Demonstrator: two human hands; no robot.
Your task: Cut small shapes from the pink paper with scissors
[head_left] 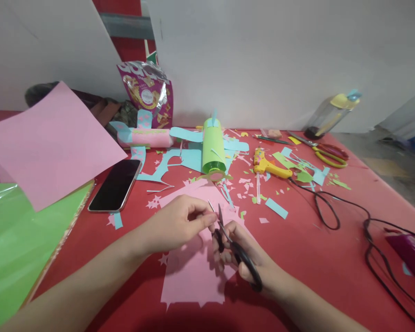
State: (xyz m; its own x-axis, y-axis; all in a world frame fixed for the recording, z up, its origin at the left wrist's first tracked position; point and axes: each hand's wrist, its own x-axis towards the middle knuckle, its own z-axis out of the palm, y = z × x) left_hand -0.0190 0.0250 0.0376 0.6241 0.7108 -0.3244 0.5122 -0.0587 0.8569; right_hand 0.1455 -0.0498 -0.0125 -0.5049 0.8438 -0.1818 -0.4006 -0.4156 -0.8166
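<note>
My right hand (252, 258) grips a pair of black-handled scissors (241, 258), their blades parted and pointing away from me. Close to the blades, my left hand (186, 221) pinches a small piece of pink paper (212, 214), mostly covered by the fingertips. Beneath both hands lies a cut pink sheet (193, 281) with jagged edges. Just beyond it sits a light-green paper tube (212, 143) with blue paper wings and a pink disc at its near end. A second, pink paper tube (152, 138) with blue fins lies to its left.
A phone (115, 186), a large pink sheet (58, 143) and green sheets (27, 240) are on the left. Rightward lie a yellow glue gun (271, 166) with a black cord (332, 196), larger scissors (328, 152) and a bottle (332, 115). Paper scraps (276, 208) are scattered around. A snack bag (148, 92) stands behind.
</note>
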